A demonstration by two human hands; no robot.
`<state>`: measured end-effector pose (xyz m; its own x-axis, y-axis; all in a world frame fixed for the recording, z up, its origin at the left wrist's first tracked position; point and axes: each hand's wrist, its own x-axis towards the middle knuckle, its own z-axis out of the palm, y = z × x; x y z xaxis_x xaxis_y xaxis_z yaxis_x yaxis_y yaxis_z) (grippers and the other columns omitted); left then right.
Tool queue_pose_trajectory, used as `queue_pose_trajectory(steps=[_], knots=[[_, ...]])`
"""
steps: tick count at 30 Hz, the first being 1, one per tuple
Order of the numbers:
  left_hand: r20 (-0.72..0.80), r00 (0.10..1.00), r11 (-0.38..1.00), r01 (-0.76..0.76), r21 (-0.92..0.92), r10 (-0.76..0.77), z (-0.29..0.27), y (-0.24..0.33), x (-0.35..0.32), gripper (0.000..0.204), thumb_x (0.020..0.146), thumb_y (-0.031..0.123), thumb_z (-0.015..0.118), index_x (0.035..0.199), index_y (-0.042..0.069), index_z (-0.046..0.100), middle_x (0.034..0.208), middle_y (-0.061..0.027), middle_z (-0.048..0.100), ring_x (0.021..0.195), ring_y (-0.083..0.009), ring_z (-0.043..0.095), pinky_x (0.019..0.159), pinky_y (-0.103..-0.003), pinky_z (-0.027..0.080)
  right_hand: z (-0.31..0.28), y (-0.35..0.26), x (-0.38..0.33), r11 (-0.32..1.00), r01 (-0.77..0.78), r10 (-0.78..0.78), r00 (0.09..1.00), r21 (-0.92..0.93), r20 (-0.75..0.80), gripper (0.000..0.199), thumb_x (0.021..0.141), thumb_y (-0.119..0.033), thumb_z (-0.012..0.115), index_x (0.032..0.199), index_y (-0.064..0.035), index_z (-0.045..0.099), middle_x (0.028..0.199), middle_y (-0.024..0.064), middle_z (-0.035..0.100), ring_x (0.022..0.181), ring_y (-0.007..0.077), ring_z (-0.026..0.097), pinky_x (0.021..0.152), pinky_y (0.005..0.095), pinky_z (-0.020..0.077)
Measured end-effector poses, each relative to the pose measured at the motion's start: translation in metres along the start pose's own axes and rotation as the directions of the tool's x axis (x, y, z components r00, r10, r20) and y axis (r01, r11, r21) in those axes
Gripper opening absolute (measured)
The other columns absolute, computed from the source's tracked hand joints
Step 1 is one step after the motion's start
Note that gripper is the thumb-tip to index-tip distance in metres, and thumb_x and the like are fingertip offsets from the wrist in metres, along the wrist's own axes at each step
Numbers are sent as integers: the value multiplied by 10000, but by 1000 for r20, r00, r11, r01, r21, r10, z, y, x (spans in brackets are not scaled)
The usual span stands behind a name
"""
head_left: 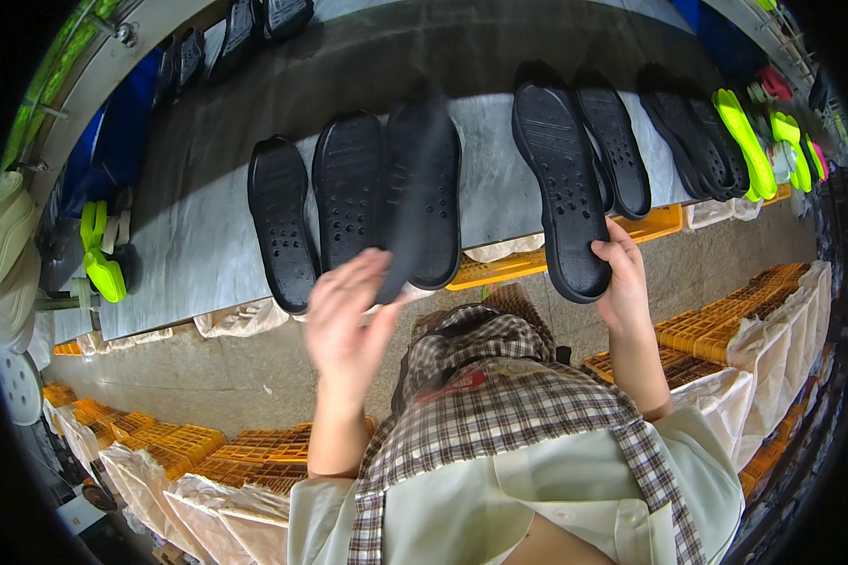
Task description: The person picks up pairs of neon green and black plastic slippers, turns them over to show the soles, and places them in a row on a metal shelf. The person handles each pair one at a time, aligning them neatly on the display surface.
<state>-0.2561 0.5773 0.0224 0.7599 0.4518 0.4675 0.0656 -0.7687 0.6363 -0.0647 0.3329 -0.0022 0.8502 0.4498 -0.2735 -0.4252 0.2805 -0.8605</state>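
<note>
My right hand [624,278] grips the heel end of a black shoe sole [563,169], thumb on its upper face. The sole has a cluster of small holes and grooves across its toe part. On the left, my left hand [344,306] is blurred by motion. Between its fingers and thumb is the near end of another black sole [403,235], turned on edge and smeared. Behind that one a further black sole [435,198] lies on the grey table [193,226]. Two more, a middle sole [347,179] and a leftmost sole [281,226], lie alongside.
More black soles [617,141] lie right of my right hand. Bright yellow-green pieces [746,141] stand at the far right, others [102,254] at the left. Orange crates [254,457] with pale cloth line the floor behind me. A blue bin [113,151] sits far left.
</note>
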Motion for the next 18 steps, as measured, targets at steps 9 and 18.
queue_pose_trajectory(steps=[9, 18], knots=[[-403, 915, 983, 97, 155, -27, -59, -22, -29, 228, 695, -63, 713, 911, -46, 643, 934, -123, 672, 930, -290, 620, 849, -384, 463, 4, 6, 3, 999, -28, 29, 1000, -46, 10, 400, 831, 1, 488, 1225, 72, 493, 1090, 137, 626, 932, 173, 647, 823, 296, 540], [-386, 916, 851, 115, 513, 109, -92, -41, -60, 379, 706, -81, 718, 1068, -49, 611, 1045, -166, 659, 978, -325, 621, 847, -391, 498, 30, 19, 6, 987, 12, 1, 997, -160, 83, 430, 847, 20, 484, 1275, 63, 468, 1132, 91, 599, 991, 127, 586, 872, 259, 472]])
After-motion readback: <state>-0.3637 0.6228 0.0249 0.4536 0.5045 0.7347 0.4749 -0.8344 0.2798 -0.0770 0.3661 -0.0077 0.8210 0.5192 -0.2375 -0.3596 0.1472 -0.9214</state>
